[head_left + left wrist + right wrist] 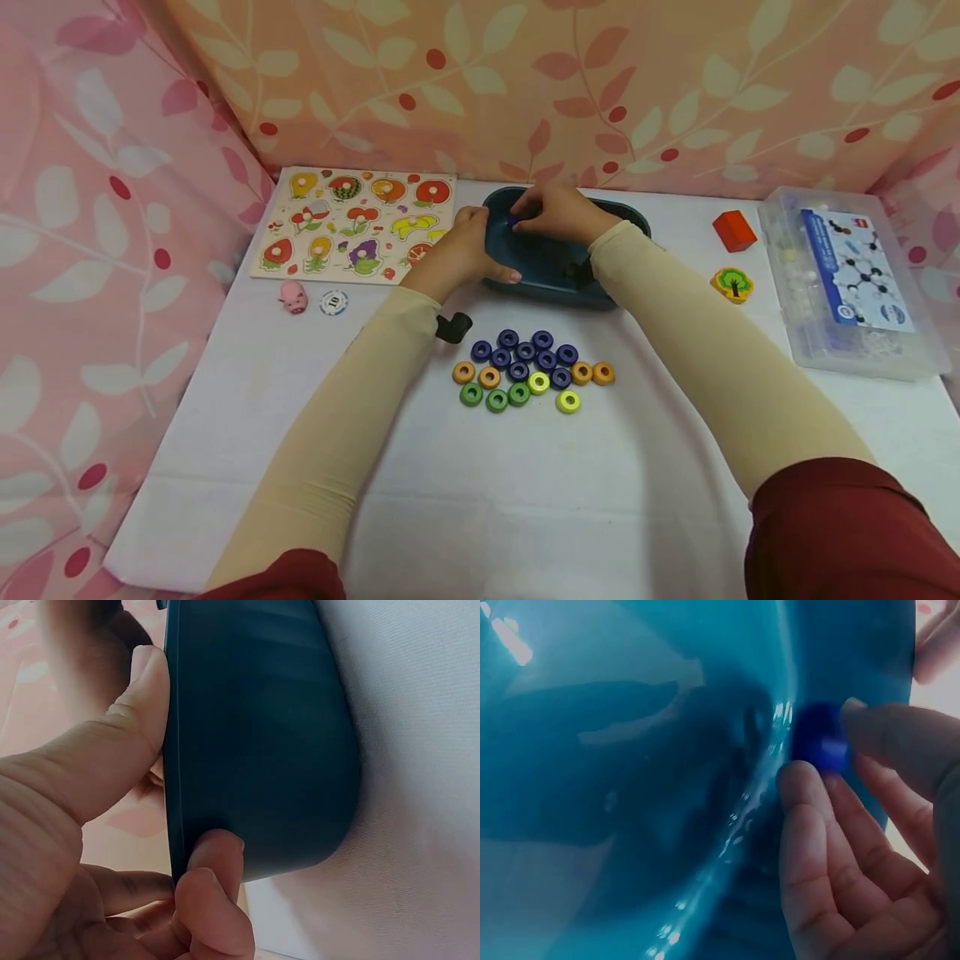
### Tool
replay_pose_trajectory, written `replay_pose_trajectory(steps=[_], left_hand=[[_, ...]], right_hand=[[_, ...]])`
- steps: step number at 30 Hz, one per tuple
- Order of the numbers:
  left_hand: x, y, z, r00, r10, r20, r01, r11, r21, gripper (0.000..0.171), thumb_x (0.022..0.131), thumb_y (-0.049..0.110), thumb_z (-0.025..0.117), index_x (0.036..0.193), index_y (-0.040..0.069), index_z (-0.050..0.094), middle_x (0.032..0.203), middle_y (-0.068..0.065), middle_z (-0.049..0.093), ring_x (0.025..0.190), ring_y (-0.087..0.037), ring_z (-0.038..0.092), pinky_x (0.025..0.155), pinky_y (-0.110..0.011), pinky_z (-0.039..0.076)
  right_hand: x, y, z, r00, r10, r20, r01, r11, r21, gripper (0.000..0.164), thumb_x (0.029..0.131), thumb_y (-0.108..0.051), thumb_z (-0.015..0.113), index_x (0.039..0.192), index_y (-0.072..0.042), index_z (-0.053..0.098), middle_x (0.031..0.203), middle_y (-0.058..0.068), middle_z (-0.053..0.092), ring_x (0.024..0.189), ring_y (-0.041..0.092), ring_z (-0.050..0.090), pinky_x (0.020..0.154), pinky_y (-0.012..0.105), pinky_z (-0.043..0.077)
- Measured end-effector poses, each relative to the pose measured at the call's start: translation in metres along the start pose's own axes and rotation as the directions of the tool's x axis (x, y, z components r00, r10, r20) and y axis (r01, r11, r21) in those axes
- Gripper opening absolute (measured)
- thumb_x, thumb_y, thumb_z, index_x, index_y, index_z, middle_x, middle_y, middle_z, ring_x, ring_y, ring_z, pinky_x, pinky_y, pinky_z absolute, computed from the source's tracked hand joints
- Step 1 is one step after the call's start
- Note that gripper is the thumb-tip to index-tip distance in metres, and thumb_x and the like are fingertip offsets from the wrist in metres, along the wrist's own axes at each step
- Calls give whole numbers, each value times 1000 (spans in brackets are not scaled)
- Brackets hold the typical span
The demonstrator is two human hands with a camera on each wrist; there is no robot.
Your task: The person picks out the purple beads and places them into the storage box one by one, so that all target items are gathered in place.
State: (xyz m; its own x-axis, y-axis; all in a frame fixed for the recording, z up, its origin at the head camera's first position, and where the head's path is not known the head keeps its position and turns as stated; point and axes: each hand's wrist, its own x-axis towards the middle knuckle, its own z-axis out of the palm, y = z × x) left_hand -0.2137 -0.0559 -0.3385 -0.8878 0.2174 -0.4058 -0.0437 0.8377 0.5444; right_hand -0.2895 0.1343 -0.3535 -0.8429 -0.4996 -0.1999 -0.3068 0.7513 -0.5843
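Note:
A dark teal basin (551, 292) stands at the back of the table. My left hand (461, 250) grips its left end; in the left wrist view the thumb (146, 697) lies along the rim and curled fingers (217, 862) press the outer wall. Inside the basin, my right hand (562, 212) pinches a small blue ring (821, 739) between thumb and fingers, close to the side wall. In front of the basin lies a group of rings: several dark blue rings (500, 359), green rings (471, 403), orange rings (592, 381) and two yellow rings (568, 411).
A fruit puzzle board (337, 225) lies at the back left, with a pink pig figure (293, 297) and a poker chip (333, 302) before it. To the right are a red block (734, 231), a tree piece (732, 285) and a clear plastic case (862, 275).

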Motion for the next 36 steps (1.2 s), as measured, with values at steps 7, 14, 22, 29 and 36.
replay_pose_trajectory(steps=[7, 14, 22, 29, 36], left_hand=[[1, -1, 2, 1000, 4, -6, -4, 1000, -12, 126, 71, 52, 87, 162, 11, 9, 168, -9, 7, 151, -29, 25, 123, -46, 27], [1, 0, 4, 1000, 12, -23, -12, 999, -33, 126, 71, 49, 88, 162, 11, 10, 168, -9, 8, 151, -30, 25, 122, -48, 29], [1, 1, 2, 999, 4, -37, -5, 1000, -26, 125, 71, 46, 89, 162, 12, 10, 168, -8, 8, 151, -29, 26, 121, -48, 30], [2, -1, 2, 999, -7, -48, 6, 1000, -24, 125, 72, 48, 88, 162, 12, 9, 169, -9, 7, 152, -30, 24, 122, -49, 29], [3, -1, 5, 999, -9, -42, 8, 1000, -28, 125, 72, 47, 88, 162, 13, 9, 168, -9, 7, 152, -30, 24, 122, -50, 29]], right_hand=[[-36, 4, -12, 997, 39, -66, -35, 998, 58, 40, 95, -34, 69, 128, -11, 67, 127, 9, 67, 115, 23, 61, 107, 41, 48], [-134, -15, -2, 978, 67, -196, -48, 994, 101, 26, 92, -36, 73, 114, -21, 73, 109, 1, 70, 92, 18, 60, 80, 33, 52], [-194, 1, 53, 993, 60, -97, -51, 995, 91, 18, 90, -24, 76, 107, -18, 75, 103, -4, 71, 95, 14, 62, 81, 33, 54], [-190, 5, 77, 994, 98, -56, -92, 991, 92, 18, 87, -24, 78, 104, -20, 75, 104, -3, 72, 99, 19, 59, 87, 39, 52], [-189, 6, 85, 996, 66, -66, -62, 996, 69, 22, 85, -25, 79, 106, -19, 74, 99, -4, 71, 88, 15, 61, 77, 33, 53]])
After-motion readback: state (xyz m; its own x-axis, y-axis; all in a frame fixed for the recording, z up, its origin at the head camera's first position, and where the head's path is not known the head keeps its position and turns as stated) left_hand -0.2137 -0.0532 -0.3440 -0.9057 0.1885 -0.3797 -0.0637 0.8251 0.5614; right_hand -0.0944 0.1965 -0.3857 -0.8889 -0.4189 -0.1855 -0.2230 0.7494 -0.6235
